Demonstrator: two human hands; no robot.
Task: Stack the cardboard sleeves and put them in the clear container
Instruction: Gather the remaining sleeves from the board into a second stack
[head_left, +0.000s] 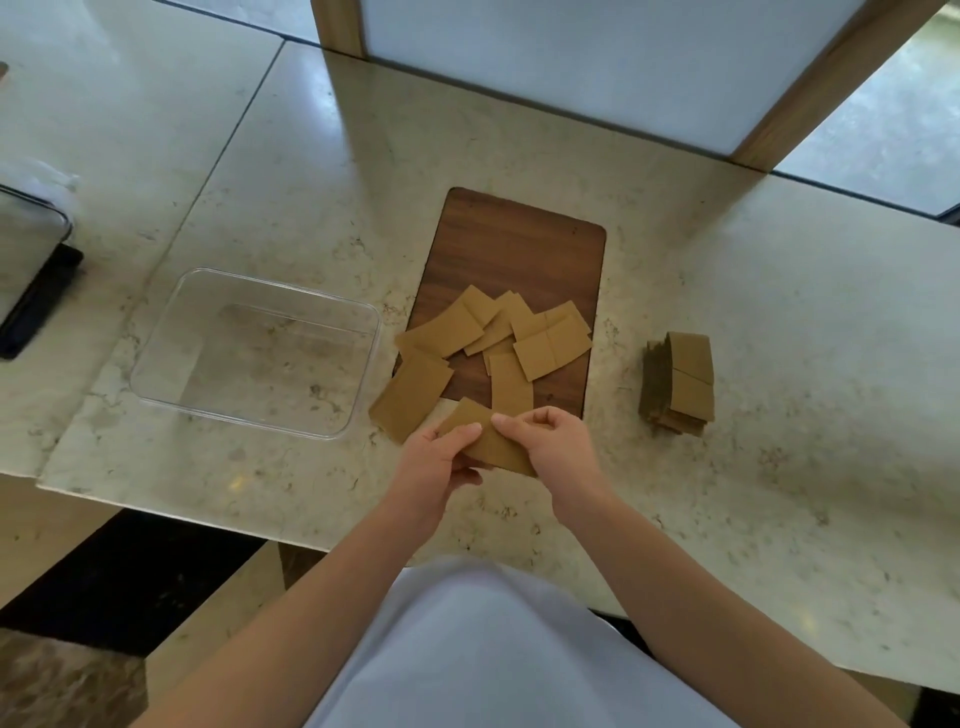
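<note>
Fingers (470, 432) of the left hand (434, 460) and the right hand (553, 441) pinched one cardboard sleeve (491, 441) between them, thumbs on top, near the front of the bench (779, 312). More loose sleeves (498, 338) lay scattered just beyond, on a wooden board (519, 244). A stack of sleeves (680, 382) stood to the right; the clear container (254, 351) sat empty to the left.
</note>
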